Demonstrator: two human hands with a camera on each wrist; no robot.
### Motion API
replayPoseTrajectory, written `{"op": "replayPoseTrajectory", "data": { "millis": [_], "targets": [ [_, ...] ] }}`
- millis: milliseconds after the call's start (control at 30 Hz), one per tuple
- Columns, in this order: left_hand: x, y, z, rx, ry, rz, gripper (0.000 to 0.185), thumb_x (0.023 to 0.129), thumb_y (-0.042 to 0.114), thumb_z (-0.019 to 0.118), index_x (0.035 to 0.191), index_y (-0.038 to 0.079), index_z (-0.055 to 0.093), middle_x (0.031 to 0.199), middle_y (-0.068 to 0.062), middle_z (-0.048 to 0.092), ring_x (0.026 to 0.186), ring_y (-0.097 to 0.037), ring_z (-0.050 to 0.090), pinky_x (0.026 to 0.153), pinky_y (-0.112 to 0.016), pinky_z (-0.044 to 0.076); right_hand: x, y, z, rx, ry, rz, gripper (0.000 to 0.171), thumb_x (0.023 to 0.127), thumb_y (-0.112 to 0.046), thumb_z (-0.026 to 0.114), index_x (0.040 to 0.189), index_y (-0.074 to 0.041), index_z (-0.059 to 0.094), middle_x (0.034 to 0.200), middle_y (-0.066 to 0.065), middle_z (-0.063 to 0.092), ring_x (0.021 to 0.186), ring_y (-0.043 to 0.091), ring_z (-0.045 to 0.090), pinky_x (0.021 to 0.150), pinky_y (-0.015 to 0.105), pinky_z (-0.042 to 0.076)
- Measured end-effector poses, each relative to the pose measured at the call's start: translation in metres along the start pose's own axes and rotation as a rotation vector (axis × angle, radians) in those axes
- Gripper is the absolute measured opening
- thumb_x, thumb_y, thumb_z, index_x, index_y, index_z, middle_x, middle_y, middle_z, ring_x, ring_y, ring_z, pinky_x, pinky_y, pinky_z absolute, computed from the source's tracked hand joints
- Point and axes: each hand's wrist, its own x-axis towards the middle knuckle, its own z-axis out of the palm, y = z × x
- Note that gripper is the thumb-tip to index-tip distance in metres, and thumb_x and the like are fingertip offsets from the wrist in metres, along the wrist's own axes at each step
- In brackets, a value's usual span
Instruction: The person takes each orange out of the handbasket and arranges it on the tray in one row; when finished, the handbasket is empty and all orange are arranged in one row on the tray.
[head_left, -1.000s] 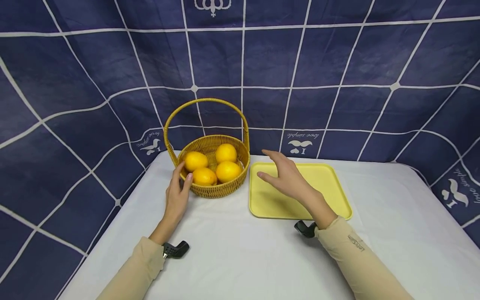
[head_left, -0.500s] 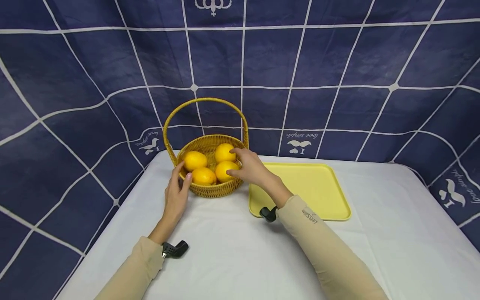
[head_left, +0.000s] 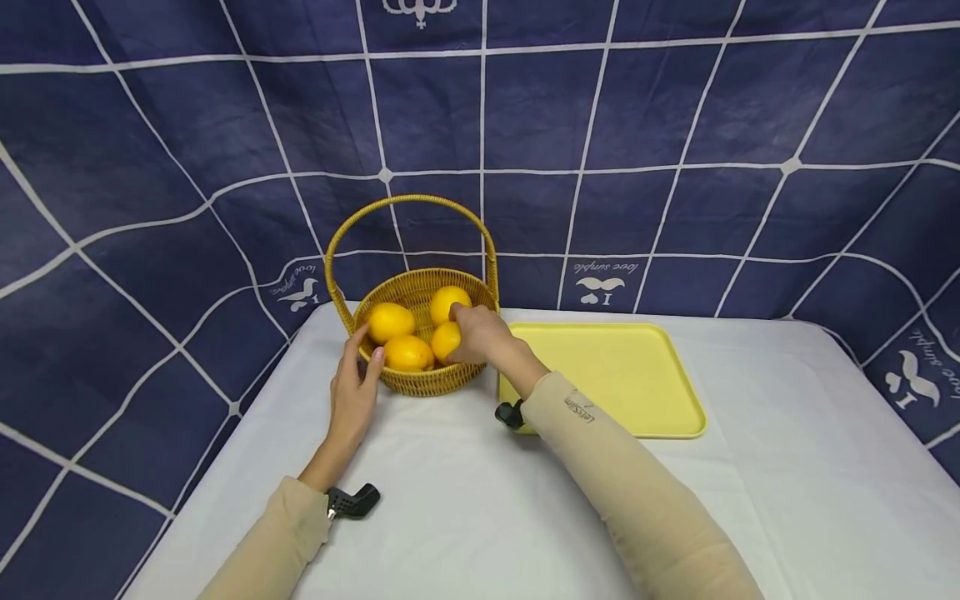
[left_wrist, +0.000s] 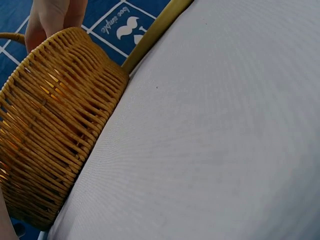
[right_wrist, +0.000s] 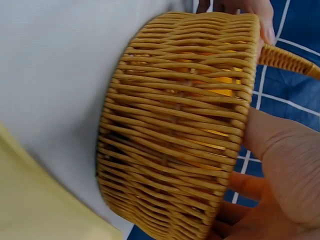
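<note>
A woven basket [head_left: 420, 382] with a tall hoop handle stands at the back of the white table and holds several yellow fruits. My left hand [head_left: 367, 352] rests against the basket's left wall, fingers relaxed. My right hand [head_left: 465, 332] reaches into the basket from the right, fingers curled round the front right fruit [head_left: 442, 340]. In the right wrist view the palm [right_wrist: 287, 165] sits just past the basket's wall [right_wrist: 175, 125]. The left wrist view shows the basket's side [left_wrist: 55, 140] close up.
A bare yellow tray [head_left: 622, 375] lies right of the basket, almost touching it; its edge shows in both wrist views [left_wrist: 152, 37] [right_wrist: 40, 205]. A white cloth covers the table [head_left: 465, 508]. A dark blue checked backdrop [head_left: 675, 125] closes the back and sides.
My right hand moved left from above the tray into the basket and closed round the front right fruit. The left hand and the basket stayed put.
</note>
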Motion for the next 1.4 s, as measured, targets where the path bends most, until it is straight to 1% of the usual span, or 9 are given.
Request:
{"op": "replayPoseTrajectory", "data": {
  "millis": [300, 533, 667, 800, 1100, 1200, 1267, 1333, 1400],
  "targets": [
    [-0.007, -0.003, 0.002, 0.004, -0.005, -0.020, 0.055, 0.111, 0.044, 0.051, 0.163, 0.029, 0.039, 0.168, -0.006, 0.041, 0.153, -0.034, 0.040, 0.125, -0.058, 0.032, -0.004, 0.007, 0.015, 0.021, 0.131, -0.063, 0.067, 0.082, -0.038, 0.090, 0.133, -0.007, 0.060, 0.114, 0.012, 0.071, 0.100, 0.029, 0.068, 0.088, 0.041, 0.059],
    [-0.007, -0.002, 0.001, 0.015, -0.008, -0.032, 0.056, 0.111, 0.046, 0.051, 0.163, 0.030, 0.039, 0.166, -0.010, 0.043, 0.147, -0.037, 0.045, 0.120, -0.060, 0.037, -0.013, 0.007, 0.008, 0.169, 0.237, -0.081, 0.069, 0.081, -0.037, 0.091, 0.135, -0.009, 0.058, 0.094, 0.011, 0.070, 0.084, 0.025, 0.064, 0.078, 0.035, 0.058],
    [-0.006, -0.003, 0.001, 0.019, 0.001, -0.025, 0.055, 0.111, 0.046, 0.050, 0.162, 0.030, 0.039, 0.166, -0.010, 0.043, 0.149, -0.037, 0.044, 0.122, -0.060, 0.035, -0.021, 0.008, -0.002, 0.263, 0.303, -0.082, 0.069, 0.079, -0.038, 0.091, 0.135, -0.011, 0.060, 0.105, 0.009, 0.073, 0.091, 0.026, 0.064, 0.081, 0.037, 0.058],
    [-0.005, -0.004, 0.002, 0.011, -0.003, -0.021, 0.055, 0.111, 0.045, 0.050, 0.163, 0.029, 0.039, 0.166, -0.009, 0.042, 0.149, -0.036, 0.044, 0.122, -0.059, 0.036, -0.032, 0.016, -0.010, 0.387, 0.356, -0.047, 0.065, 0.079, -0.041, 0.089, 0.132, -0.015, 0.063, 0.120, 0.006, 0.072, 0.107, 0.029, 0.058, 0.089, 0.042, 0.054],
    [-0.003, -0.002, 0.004, 0.002, 0.000, -0.014, 0.055, 0.111, 0.044, 0.051, 0.163, 0.028, 0.039, 0.167, -0.008, 0.041, 0.150, -0.035, 0.043, 0.123, -0.058, 0.035, -0.049, 0.054, -0.017, 0.613, 0.429, 0.038, 0.068, 0.084, -0.050, 0.085, 0.136, -0.013, 0.062, 0.125, 0.015, 0.075, 0.130, 0.036, 0.052, 0.098, 0.050, 0.042],
    [-0.003, -0.002, 0.004, 0.001, -0.007, -0.016, 0.055, 0.111, 0.044, 0.051, 0.163, 0.028, 0.039, 0.167, -0.008, 0.042, 0.148, -0.035, 0.044, 0.122, -0.058, 0.036, -0.053, 0.066, -0.016, 0.665, 0.459, 0.094, 0.069, 0.085, -0.049, 0.084, 0.138, -0.010, 0.061, 0.123, 0.016, 0.076, 0.123, 0.034, 0.064, 0.100, 0.047, 0.050],
    [-0.003, -0.002, 0.004, 0.003, -0.011, -0.015, 0.055, 0.111, 0.044, 0.050, 0.163, 0.029, 0.039, 0.167, -0.008, 0.041, 0.148, -0.035, 0.045, 0.122, -0.058, 0.037, -0.055, 0.073, -0.015, 0.683, 0.484, 0.147, 0.069, 0.085, -0.049, 0.083, 0.138, -0.009, 0.062, 0.120, 0.018, 0.076, 0.115, 0.034, 0.070, 0.091, 0.047, 0.058],
    [-0.002, -0.001, 0.003, 0.006, -0.006, -0.013, 0.055, 0.111, 0.044, 0.050, 0.163, 0.029, 0.039, 0.167, -0.008, 0.041, 0.148, -0.035, 0.045, 0.122, -0.058, 0.037, -0.056, 0.078, -0.013, 0.685, 0.500, 0.192, 0.070, 0.085, -0.050, 0.083, 0.137, -0.007, 0.062, 0.117, 0.019, 0.077, 0.105, 0.033, 0.075, 0.087, 0.048, 0.062],
    [-0.002, -0.001, 0.002, 0.010, 0.000, -0.009, 0.055, 0.111, 0.044, 0.050, 0.163, 0.029, 0.039, 0.167, -0.008, 0.041, 0.150, -0.036, 0.043, 0.122, -0.059, 0.036, -0.055, 0.083, -0.010, 0.677, 0.503, 0.238, 0.072, 0.084, -0.052, 0.082, 0.136, -0.006, 0.063, 0.117, 0.020, 0.076, 0.111, 0.035, 0.071, 0.090, 0.047, 0.059]
  ]
}}
